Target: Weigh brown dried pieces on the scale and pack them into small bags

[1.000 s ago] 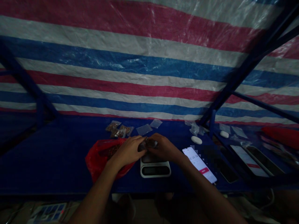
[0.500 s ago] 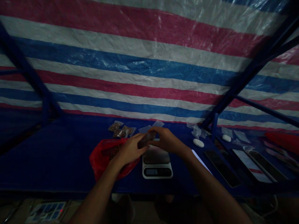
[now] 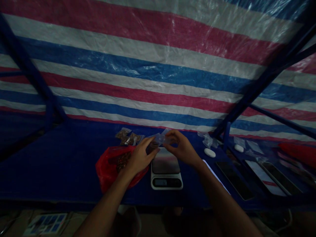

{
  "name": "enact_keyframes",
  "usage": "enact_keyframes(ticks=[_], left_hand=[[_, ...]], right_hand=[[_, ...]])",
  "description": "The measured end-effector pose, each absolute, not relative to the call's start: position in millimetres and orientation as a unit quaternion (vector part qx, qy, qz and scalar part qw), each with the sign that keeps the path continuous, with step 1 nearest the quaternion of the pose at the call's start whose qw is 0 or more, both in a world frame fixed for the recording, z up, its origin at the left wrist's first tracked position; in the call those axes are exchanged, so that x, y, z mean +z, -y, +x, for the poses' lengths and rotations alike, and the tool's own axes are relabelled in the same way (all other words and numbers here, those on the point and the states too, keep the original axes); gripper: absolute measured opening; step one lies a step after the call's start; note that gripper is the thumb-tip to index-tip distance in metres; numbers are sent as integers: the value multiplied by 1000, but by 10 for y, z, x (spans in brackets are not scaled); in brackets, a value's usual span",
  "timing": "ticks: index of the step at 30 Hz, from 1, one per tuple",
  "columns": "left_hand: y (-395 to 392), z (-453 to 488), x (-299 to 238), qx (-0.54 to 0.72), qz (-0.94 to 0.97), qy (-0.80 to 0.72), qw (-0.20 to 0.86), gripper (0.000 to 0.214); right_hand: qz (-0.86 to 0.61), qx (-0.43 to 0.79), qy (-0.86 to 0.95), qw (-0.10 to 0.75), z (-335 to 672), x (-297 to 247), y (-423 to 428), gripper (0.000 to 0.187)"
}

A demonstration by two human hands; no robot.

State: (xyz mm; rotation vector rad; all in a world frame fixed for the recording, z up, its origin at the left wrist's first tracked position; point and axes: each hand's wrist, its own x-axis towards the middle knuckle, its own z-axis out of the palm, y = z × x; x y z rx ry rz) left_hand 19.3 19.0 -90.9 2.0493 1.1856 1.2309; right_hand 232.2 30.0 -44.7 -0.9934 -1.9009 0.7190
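My left hand [image 3: 140,156] is closed on a small clear plastic bag [image 3: 158,139] with brown bits low in it. The fingers of my right hand [image 3: 181,148] pinch the bag's clear upper part. Below both hands stands a white digital kitchen scale [image 3: 166,166] with a bare metal plate; its display is too dim to read. Under my left forearm lies an open red plastic bag [image 3: 105,168] holding small reddish-brown pieces [image 3: 122,161], partly hidden by the hand.
Behind the red bag lie filled clear bags [image 3: 130,138]. To the right are crumpled clear plastic [image 3: 208,140], a white oval case [image 3: 209,152], a dark phone [image 3: 234,180] and more phones [image 3: 265,177]. Blue frame posts [image 3: 225,135] and a striped tarp [image 3: 148,89] bound the blue table.
The small bag was bunched between both hands; now its clear top is spread out between them. My right hand has shifted slightly right, and its fingers have moved to the bag's upper part.
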Motion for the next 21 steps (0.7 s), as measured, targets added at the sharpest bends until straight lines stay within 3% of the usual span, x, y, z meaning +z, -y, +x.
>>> enact_keyframes(ticks=[2, 6, 9, 12, 15, 18, 21], left_hand=[[-193, 205, -928, 475, 730, -438, 221, 51], [-170, 261, -936, 518, 702, -452, 187, 53], [-138, 321, -939, 534, 690, -454, 182, 63], [-124, 377, -953, 542, 680, -452, 199, 74], [-123, 427, -958, 540, 668, -450, 247, 78], [-106, 468, -938, 530, 658, -448, 293, 79], [-61, 475, -899, 528, 640, -449, 331, 86]], right_hand=[[-407, 315, 748, 420, 2398, -578, -273, 44], [-460, 303, 773, 314, 2514, -873, -214, 34], [-475, 263, 794, 274, 2541, -942, -167, 39], [-454, 233, 791, 337, 2503, -817, -110, 41], [-431, 250, 765, 408, 2406, -639, -67, 30], [-405, 261, 756, 443, 2309, -564, -61, 16], [-399, 279, 743, 459, 2263, -575, -74, 14]])
